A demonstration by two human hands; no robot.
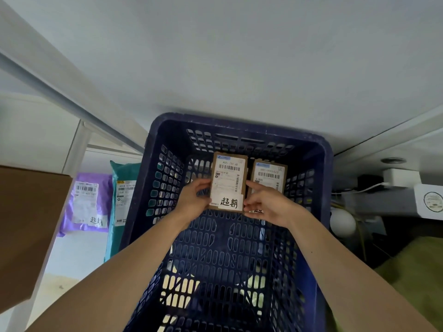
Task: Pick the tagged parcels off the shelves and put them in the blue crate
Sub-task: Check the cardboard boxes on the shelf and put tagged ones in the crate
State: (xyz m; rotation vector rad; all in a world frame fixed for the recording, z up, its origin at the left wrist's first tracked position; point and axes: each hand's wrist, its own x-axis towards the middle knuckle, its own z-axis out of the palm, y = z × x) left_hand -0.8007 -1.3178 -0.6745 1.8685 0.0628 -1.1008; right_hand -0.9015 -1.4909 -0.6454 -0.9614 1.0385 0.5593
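Observation:
A dark blue perforated crate (321, 164) fills the middle of the view. Inside it, at the far end, I hold a small brown cardboard parcel (229, 178) with a white shipping label and a handwritten white tag. My left hand (191, 202) grips its left edge and my right hand (266, 207) its right edge. A second brown parcel (269, 174) with a similar label stands just to the right of it in the crate, partly hidden behind my right hand.
On a white shelf at the left lie a purple mailer bag (87, 202) with a handwritten tag and a teal mailer bag (122, 195). A large brown box (26, 231) sits at the far left. White devices and cables (402, 185) are at the right.

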